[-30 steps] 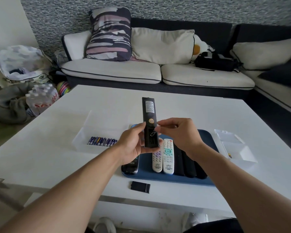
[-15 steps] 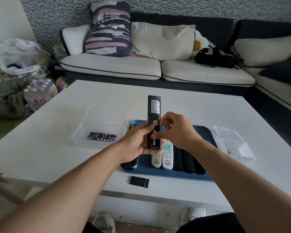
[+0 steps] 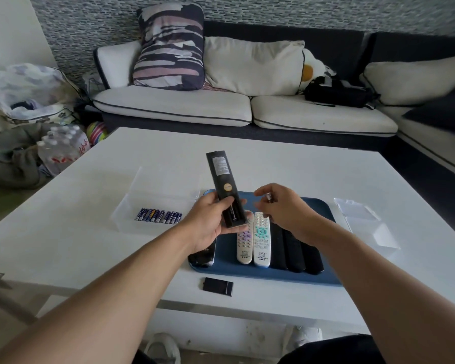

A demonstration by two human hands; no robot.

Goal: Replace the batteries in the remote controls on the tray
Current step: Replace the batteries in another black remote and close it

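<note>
My left hand (image 3: 210, 222) grips a long black remote (image 3: 222, 179) back side up, tilted away from me, its battery compartment (image 3: 234, 215) uncovered. My right hand (image 3: 281, 208) hovers just right of it, with a small battery (image 3: 268, 197) pinched between thumb and fingertips. Below both hands lies the blue tray (image 3: 323, 277) with two white remotes (image 3: 252, 240) and several black remotes (image 3: 294, 253). The black battery cover (image 3: 218, 286) lies on the table in front of the tray. A row of blue batteries (image 3: 158, 216) sits in a clear box at the left.
A clear plastic container (image 3: 368, 224) stands right of the tray on the white table (image 3: 286, 164). A sofa with cushions and a black bag (image 3: 336, 93) runs behind. Water bottles (image 3: 61, 151) and bags crowd the floor at the left.
My right hand has drawn away to the right from the remote's compartment, a battery now in its fingers. The remote has tilted a little to the left.
</note>
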